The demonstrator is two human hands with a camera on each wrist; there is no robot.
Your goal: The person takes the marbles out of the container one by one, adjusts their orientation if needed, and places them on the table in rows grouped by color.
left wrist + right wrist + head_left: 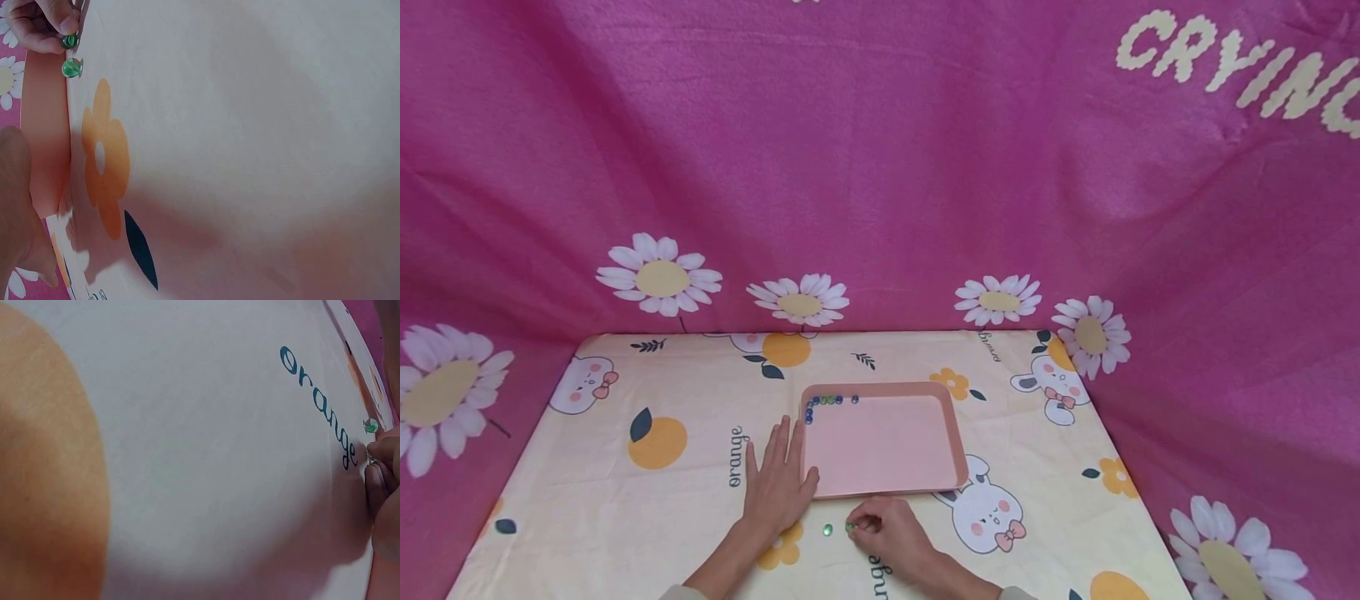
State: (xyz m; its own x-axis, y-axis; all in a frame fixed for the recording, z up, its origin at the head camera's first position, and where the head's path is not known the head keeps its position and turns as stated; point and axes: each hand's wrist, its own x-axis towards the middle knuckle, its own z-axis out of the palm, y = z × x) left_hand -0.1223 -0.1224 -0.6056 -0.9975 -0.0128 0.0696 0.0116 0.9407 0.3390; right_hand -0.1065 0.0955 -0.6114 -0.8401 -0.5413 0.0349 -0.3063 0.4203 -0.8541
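A pink rectangular tray (880, 446) lies on the patterned cloth. Several blue and green glass marbles (827, 400) line its far left corner. My left hand (778, 479) rests with fingers spread at the tray's left side, its thumb at the rim. In front of the tray, my right hand (891, 529) pinches a green glass marble (69, 41) between thumb and fingertips, low over the cloth. Just left of those fingers lies another green glass marble (827, 529), clear with a green swirl in the left wrist view. The right wrist view catches only part of the right hand's fingers (381, 478).
The table is covered by a cream cloth (692, 517) printed with oranges, flowers and rabbits. Magenta fabric with daisies (880, 183) hangs behind it and along both sides.
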